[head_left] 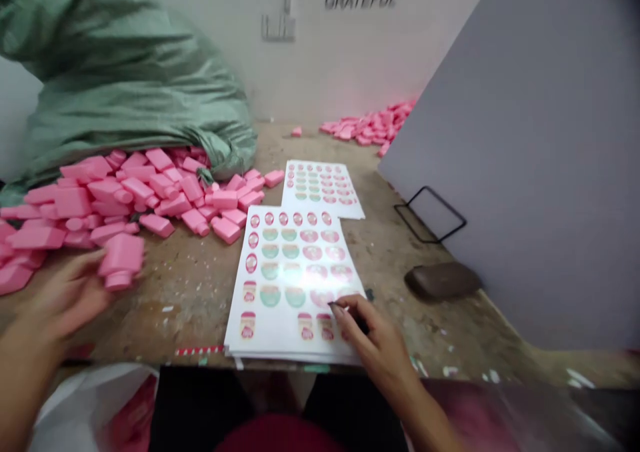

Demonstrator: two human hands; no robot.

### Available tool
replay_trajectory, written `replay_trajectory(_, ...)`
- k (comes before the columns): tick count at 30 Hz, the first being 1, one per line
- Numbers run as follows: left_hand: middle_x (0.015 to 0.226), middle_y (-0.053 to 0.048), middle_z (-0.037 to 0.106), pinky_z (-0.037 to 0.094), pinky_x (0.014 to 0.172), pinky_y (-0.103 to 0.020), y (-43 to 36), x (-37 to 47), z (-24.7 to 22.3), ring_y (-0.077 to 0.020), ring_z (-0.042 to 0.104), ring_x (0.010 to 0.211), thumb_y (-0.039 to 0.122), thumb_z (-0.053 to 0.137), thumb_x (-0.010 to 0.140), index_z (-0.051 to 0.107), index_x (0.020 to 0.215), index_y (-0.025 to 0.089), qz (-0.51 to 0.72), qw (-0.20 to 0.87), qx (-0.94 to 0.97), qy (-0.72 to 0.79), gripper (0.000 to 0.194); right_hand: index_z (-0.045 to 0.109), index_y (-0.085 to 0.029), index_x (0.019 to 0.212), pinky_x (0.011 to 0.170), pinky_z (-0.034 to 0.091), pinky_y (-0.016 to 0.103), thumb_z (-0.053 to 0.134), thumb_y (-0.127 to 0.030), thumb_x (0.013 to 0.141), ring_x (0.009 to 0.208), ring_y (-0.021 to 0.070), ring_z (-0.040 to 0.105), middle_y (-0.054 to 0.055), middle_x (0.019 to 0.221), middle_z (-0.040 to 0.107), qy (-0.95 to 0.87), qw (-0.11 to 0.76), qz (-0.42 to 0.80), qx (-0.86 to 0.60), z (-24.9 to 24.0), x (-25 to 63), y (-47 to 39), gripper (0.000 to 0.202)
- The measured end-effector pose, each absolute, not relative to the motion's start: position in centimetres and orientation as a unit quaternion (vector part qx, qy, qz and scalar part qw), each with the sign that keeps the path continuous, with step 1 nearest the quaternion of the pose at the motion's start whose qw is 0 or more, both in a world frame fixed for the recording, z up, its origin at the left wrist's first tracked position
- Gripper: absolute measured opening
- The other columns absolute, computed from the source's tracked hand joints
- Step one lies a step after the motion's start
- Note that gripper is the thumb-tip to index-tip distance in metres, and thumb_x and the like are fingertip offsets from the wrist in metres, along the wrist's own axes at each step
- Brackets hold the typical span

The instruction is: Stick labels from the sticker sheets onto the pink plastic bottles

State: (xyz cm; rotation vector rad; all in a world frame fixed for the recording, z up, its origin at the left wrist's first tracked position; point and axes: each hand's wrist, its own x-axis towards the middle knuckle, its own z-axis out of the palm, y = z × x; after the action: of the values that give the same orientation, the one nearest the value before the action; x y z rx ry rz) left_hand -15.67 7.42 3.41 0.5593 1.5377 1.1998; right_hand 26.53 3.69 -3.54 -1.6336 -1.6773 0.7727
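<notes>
Worktable [195,305] is stretching right across the scene, scuffed and speckled, and a pale panel [540,159] is slanting along its right side. Over on the left, a green sack [150,85] is slumping, with a pile of pink bottles [137,189] lying tumbled at its mouth! A front stack of sticker sheets [278,319] is lying at the near edge, a rear stack [320,189] just behind it. Now the left hand [75,299]: it's gripping one bottle near the pile! The right hand [377,335] is resting over the front stack's lower right, thumb and finger pinching together. Farther right, a dark case [443,281] is lying alone. That gripped pink bottle [121,255], slightly blurred, is pointing its neck toward the person. And the pinched dark tool [333,305] is pointing at a pink sticker; whether it's touching, I'm not managing to tell.
</notes>
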Motion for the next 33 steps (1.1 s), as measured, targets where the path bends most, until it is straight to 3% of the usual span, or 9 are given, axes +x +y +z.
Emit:
replay_trajectory(3,0.102,-0.009,0.076,0.057,0.063,-0.025,6.4,-7.6,2.6,-0.0158,0.068,0.075,0.022,0.049,0.093,0.062,0.116,0.014,0.52,0.622,0.193,0.552,0.027,0.07,-0.023,0.094,0.06,0.044,0.03,0.052,-0.048,0.09,0.064,0.0193,0.062,0.002,0.07,0.069,-0.678,0.276,0.265,-0.628,-3.4,26.5,3.1,0.031)
replay_trajectory(7,0.108,-0.015,0.074,0.054,0.055,-0.021,5.9,1.5,1.1,-0.0137,0.066,0.069,0.015,0.072,0.077,0.064,0.109,0.011,0.449,0.716,0.182,0.502,0.033,0.07,-0.026,0.091,0.066,0.044,0.031,0.053,-0.04,0.092,0.067,0.0199,0.066,0.0,0.078,0.075,-0.732,0.229,0.23,-0.599,-3.5,26.5,2.6,0.022)
replay_trajectory(12,0.109,-0.014,0.072,0.058,0.081,-0.031,5.8,7.5,-0.4,-0.0217,0.07,0.095,0.019,0.071,0.08,0.064,0.11,0.012,0.46,0.747,0.164,0.451,0.032,0.069,-0.026,0.091,0.065,0.038,0.032,0.053,-0.036,0.093,0.062,0.0186,0.064,0.0,0.076,0.076,-0.767,0.211,0.16,-0.584,-3.7,26.4,2.5,0.019)
replay_trajectory(18,0.107,-0.012,0.072,0.047,0.104,-0.039,6.1,8.4,-1.8,-0.0237,0.066,0.108,0.02,0.069,0.083,0.063,0.11,0.012,0.499,0.714,0.145,0.469,0.029,0.066,-0.024,0.089,0.065,0.034,0.031,0.053,-0.032,0.094,0.058,0.0172,0.061,-0.001,0.072,0.075,-0.774,0.224,0.126,-0.579,-4.0,25.9,3.3,0.017)
replay_trajectory(33,0.103,-0.012,0.074,0.045,0.106,-0.042,6.0,8.0,-2.2,-0.026,0.067,0.109,0.024,0.072,0.081,0.062,0.11,0.013,0.488,0.745,0.142,0.433,0.033,0.064,-0.021,0.085,0.065,0.029,0.031,0.054,-0.027,0.096,0.051,0.0148,0.054,-0.003,0.067,0.072,-0.795,0.217,0.06,-0.563,-3.9,25.0,3.7,0.017)
